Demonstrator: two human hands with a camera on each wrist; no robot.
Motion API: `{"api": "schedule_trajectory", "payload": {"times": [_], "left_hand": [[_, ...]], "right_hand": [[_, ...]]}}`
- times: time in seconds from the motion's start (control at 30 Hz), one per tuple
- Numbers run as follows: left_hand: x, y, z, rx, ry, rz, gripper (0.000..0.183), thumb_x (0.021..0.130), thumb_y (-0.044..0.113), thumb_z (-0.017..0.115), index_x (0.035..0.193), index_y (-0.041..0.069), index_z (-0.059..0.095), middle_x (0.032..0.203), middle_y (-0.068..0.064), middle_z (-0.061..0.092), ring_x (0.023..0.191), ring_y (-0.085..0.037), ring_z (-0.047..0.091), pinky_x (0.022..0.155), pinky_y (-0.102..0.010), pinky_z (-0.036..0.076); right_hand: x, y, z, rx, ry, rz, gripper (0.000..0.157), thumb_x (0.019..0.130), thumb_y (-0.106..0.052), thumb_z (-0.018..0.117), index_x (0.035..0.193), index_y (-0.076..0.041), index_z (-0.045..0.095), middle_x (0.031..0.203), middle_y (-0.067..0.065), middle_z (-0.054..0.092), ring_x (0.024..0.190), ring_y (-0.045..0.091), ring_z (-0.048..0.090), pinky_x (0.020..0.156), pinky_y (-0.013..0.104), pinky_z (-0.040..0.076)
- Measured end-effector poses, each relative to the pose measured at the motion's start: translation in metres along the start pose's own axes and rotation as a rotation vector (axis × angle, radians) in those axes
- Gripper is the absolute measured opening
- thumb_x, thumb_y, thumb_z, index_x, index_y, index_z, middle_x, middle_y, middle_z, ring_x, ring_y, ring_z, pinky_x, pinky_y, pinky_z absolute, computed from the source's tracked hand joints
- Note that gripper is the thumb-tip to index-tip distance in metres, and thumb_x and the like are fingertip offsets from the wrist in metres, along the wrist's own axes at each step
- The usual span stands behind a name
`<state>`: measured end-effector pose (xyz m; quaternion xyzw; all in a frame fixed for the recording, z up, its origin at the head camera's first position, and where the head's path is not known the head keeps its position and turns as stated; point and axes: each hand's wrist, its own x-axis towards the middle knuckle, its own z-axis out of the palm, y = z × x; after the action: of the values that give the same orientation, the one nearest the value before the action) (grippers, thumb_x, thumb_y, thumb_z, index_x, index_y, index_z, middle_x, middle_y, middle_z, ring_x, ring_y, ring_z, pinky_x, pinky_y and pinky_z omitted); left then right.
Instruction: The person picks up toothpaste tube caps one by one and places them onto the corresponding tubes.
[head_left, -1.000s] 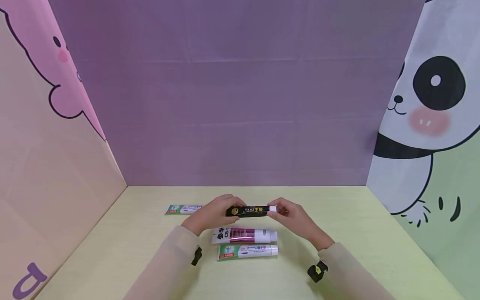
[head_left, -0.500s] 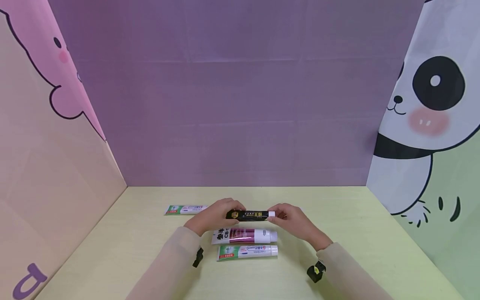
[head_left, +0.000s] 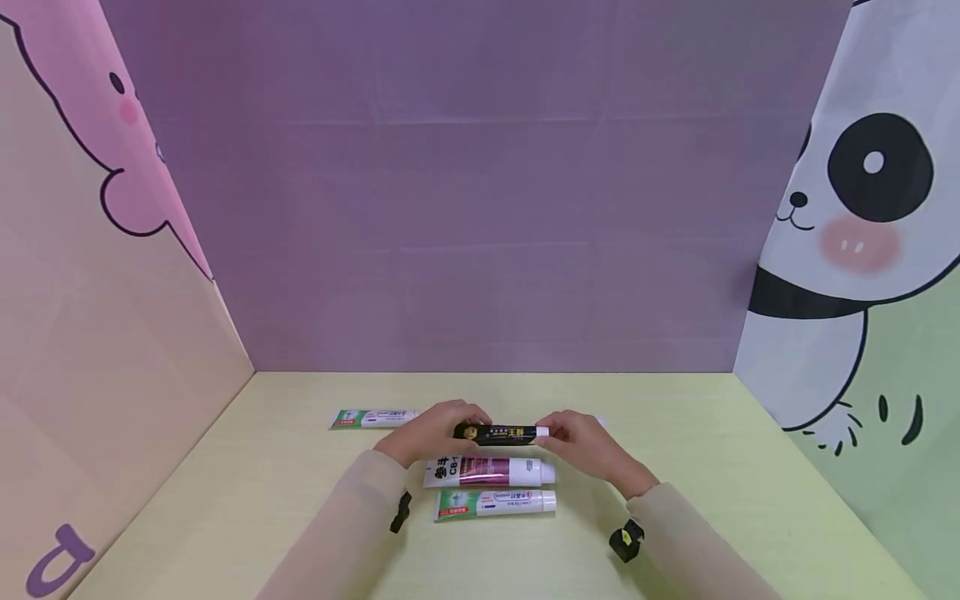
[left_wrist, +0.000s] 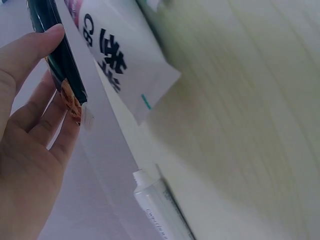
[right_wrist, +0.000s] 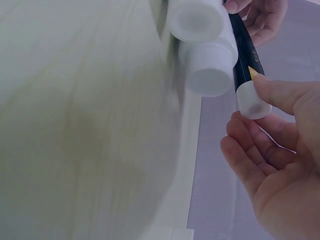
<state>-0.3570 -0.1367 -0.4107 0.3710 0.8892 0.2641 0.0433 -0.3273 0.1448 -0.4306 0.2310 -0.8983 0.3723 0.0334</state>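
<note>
A black toothpaste tube (head_left: 498,434) with gold lettering and a white cap is held level between both hands. My left hand (head_left: 438,429) pinches its flat end, thumb on the near side and fingers behind, as the left wrist view also shows. At the capped end, my right hand (head_left: 585,442) grips the white cap (right_wrist: 252,102) between thumb and fingers. Just below the black tube in the head view lies a white and purple toothpaste tube (head_left: 487,472). Nearest the body is a green and white toothpaste tube (head_left: 495,504), its cap also pointing right.
Farther back on the pale wooden table (head_left: 300,500), another green and white toothpaste tube (head_left: 371,418) lies partly hidden by the left hand. A small white edge (head_left: 602,421) shows behind the right hand. A purple wall (head_left: 487,208) and printed side panels enclose the table.
Both hands have brought the black toothpaste tube slightly down in the head view, closer to the white and purple one. The grip of each hand stays the same; the lying tubes have not moved.
</note>
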Motion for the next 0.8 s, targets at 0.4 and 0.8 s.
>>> {"api": "schedule_trajectory", "payload": {"times": [0.4,0.8], "left_hand": [[0.009,-0.011,0.007,0.002,-0.071,-0.015,0.034,0.093,0.009,0.073,0.126,0.01,0.065,0.12,-0.009,0.065,0.114,-0.025,0.059,0.101,-0.045,0.045],[0.015,-0.013,0.008,0.04,-0.139,-0.072,0.032,0.094,0.008,0.071,0.126,0.015,0.065,0.12,-0.008,0.067,0.115,-0.023,0.06,0.103,-0.043,0.044]], "right_hand": [[0.003,0.003,0.003,-0.059,-0.052,0.043,0.015,0.096,-0.015,0.07,0.107,-0.005,0.073,0.085,-0.004,0.063,0.076,0.013,0.053,0.07,0.03,0.047],[0.005,0.006,0.006,-0.074,-0.088,0.042,0.015,0.095,-0.017,0.07,0.104,-0.005,0.074,0.086,-0.004,0.064,0.076,0.012,0.052,0.07,0.03,0.046]]}}
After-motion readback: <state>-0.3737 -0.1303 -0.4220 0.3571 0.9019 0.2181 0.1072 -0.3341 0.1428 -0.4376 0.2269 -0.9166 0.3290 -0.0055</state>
